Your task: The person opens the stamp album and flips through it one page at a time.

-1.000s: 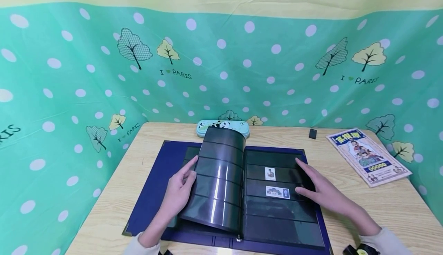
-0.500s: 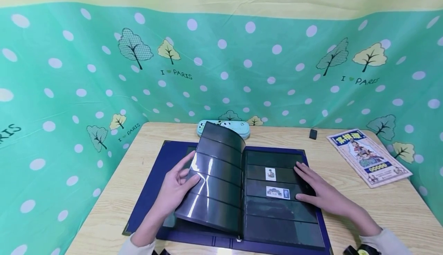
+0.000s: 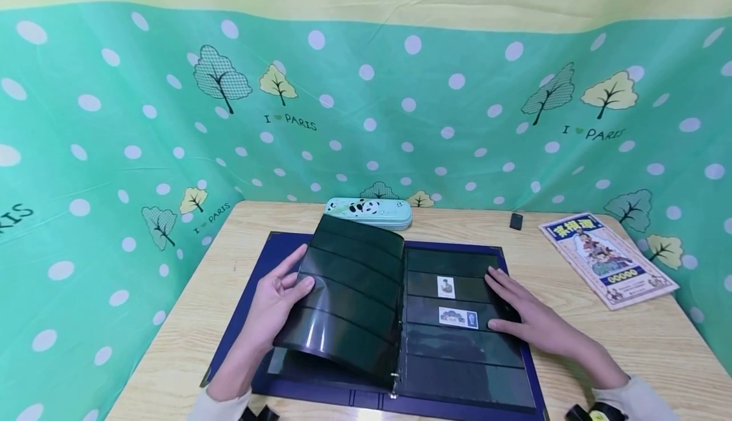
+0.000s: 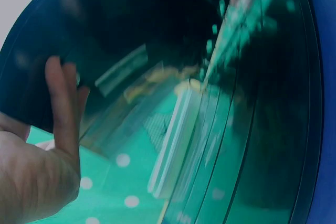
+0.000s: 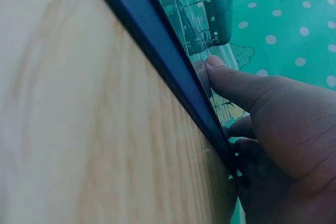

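Note:
A navy stamp album (image 3: pixel 274 243) lies spread on the table, its black pages divided into clear strips. My left hand (image 3: pixel 273 303) holds the outer edge of a raised black page (image 3: pixel 349 294), thumb on top and fingers behind; the left wrist view shows those fingers (image 4: pixel 65 108) against the page's underside. The lifted page bows above the left cover. Resting at the right-hand page's outer edge is my right hand (image 3: pixel 528 316), fingers extended, thumb (image 5: pixel 218 66) on the sheet. Two stamps sit in that page: a small upright one (image 3: pixel 446 287) and a wider one (image 3: pixel 458 317).
Behind the album lies a light-blue panda pencil case (image 3: pixel 380 211). A small black object (image 3: pixel 516 221) is at the back right, beside a printed booklet (image 3: pixel 609 259). A green dotted curtain (image 3: pixel 366 110) hangs along the back of the wooden table (image 3: pixel 189 307).
My left hand has moved left and toward me with the page, which leans further over to the left. More of the pencil case shows. The right hand has settled lower on its page.

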### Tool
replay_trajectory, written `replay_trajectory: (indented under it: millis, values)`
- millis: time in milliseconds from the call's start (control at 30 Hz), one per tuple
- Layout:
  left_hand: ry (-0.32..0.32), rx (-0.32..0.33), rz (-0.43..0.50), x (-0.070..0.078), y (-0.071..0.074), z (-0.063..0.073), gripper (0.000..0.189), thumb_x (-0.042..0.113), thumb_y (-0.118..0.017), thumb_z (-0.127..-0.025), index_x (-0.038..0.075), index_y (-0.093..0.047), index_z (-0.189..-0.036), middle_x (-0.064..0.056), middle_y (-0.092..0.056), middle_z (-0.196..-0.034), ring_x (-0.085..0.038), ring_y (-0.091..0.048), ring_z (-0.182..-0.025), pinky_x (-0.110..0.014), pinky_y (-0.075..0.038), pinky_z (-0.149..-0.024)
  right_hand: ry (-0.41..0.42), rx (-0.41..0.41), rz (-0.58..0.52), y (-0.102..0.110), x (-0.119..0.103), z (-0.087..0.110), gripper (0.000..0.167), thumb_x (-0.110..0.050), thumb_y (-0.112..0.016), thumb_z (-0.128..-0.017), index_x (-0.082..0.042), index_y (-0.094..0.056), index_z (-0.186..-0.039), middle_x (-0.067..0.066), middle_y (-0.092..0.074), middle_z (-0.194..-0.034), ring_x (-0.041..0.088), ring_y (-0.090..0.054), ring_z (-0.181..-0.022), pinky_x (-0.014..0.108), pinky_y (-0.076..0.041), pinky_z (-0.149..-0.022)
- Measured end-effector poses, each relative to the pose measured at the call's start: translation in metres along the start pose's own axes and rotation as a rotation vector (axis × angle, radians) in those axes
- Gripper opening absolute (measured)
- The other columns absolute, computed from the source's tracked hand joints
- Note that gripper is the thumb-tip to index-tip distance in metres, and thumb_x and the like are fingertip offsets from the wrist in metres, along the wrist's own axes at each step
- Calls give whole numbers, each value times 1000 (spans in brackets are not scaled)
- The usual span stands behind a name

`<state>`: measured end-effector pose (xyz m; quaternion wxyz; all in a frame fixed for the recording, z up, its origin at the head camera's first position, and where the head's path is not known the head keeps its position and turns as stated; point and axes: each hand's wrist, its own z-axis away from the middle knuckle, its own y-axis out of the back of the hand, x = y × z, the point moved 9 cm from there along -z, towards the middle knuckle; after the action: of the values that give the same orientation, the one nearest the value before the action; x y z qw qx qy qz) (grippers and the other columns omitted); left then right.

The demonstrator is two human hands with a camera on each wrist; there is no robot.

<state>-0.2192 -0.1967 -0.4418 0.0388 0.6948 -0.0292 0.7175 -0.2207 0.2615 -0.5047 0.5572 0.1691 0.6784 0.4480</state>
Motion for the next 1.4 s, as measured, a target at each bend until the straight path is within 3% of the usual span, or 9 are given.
replay_trajectory:
  millis: [300,433,600,667,833,1000,1133,1233,1400]
  values:
    - [-59,-51,-80,15,13,8,73,6,-70,-109,13,-38,-174,-10,-83,-114,-29,-83,-86,-43,-68,-72,-1,-2,6,0,0,-2,90,-47,-77,-105,-7,-36,-174,22,-23,-182,57,-20,-163,80,-33,-118]
    - [-89,-52,-136,21,17,11,72,7,-71,-109,14,-40,-174,-5,-81,-97,-25,-81,-75,-39,-67,-65,3,5,14,0,1,-1,90,-46,-77,-104,-6,-36,-174,21,-23,-182,56,-21,-164,79,-34,-118]
    - [-102,-9,-265,15,27,6,69,7,-74,-107,9,-45,-170,6,-48,-66,-6,-47,-50,-24,-43,-48,5,11,16,0,2,-1,90,-46,-77,-104,-6,-36,-174,21,-23,-182,56,-21,-164,79,-34,-117]
    - [-68,9,-293,8,32,6,69,7,-75,-106,8,-47,-169,5,-51,-66,-7,-39,-48,-25,-36,-47,6,9,11,0,2,-1,90,-46,-77,-104,-5,-36,-173,22,-23,-182,57,-21,-163,79,-34,-117]
    - [60,17,-267,-14,44,7,70,8,-74,-106,11,-45,-170,-12,-80,-88,-19,-68,-56,-30,-55,-58,9,6,12,-1,1,-3,90,-45,-78,-104,-5,-38,-173,23,-25,-181,58,-23,-163,78,-35,-117]
    - [114,27,-298,-35,53,7,72,7,-77,-104,11,-45,-169,-6,-71,-76,-15,-64,-59,-27,-52,-60,15,13,21,1,1,-4,90,-44,-79,-103,-5,-38,-172,24,-26,-181,58,-24,-162,79,-36,-117]
    - [166,28,-311,-53,54,7,73,3,-77,-103,8,-45,-168,-9,-79,-90,-15,-68,-69,-28,-53,-65,13,15,29,0,2,-3,90,-46,-79,-103,-6,-39,-173,22,-26,-181,57,-24,-162,78,-36,-117]
    - [174,15,-358,-60,52,7,72,5,-77,-103,7,-46,-168,-16,-82,-111,-18,-72,-80,-29,-55,-69,14,15,33,0,2,-2,90,-47,-79,-103,-6,-39,-173,22,-27,-181,57,-25,-162,77,-36,-117]
    - [130,42,-511,-57,50,7,70,14,-81,-103,6,-51,-166,-28,-73,-137,-36,-74,-120,-41,-62,-93,25,24,45,1,2,-3,90,-46,-80,-102,-6,-40,-172,22,-28,-180,56,-27,-161,77,-37,-116]
